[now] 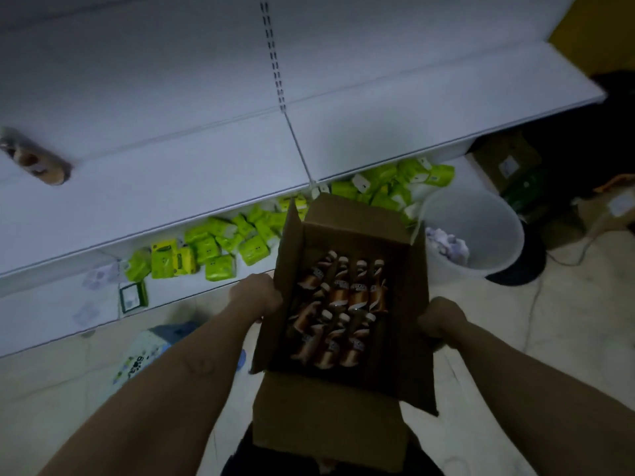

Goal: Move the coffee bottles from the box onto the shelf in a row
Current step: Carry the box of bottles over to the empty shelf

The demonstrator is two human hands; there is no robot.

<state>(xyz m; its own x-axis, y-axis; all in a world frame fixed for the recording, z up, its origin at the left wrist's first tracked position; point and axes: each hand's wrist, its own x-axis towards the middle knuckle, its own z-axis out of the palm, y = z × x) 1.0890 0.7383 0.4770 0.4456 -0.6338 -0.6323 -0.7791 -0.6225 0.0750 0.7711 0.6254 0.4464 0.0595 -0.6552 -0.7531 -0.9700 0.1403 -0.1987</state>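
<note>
Shelving fills the upper view: a white shelf runs across, mostly bare, with one brownish bottle-like thing at its far left, too blurred to name surely. Below it, on the lowest board, lies a scatter of green packets. Pale floor spreads underneath, with a white bin to the right of the box. The cardboard box is held between the two hands, flaps open, its long axis pointing away from the person toward the shelf. The left hand is clamped on the left wall and the right hand on the right wall, both closed around cardboard, neither free. The coffee bottles lie inside in rough rows, caps pointing away, directly between the hands and about equally near each. The shelf lies ahead and to the left, so the left hand likely has the shorter reach once the box is set down.
</note>
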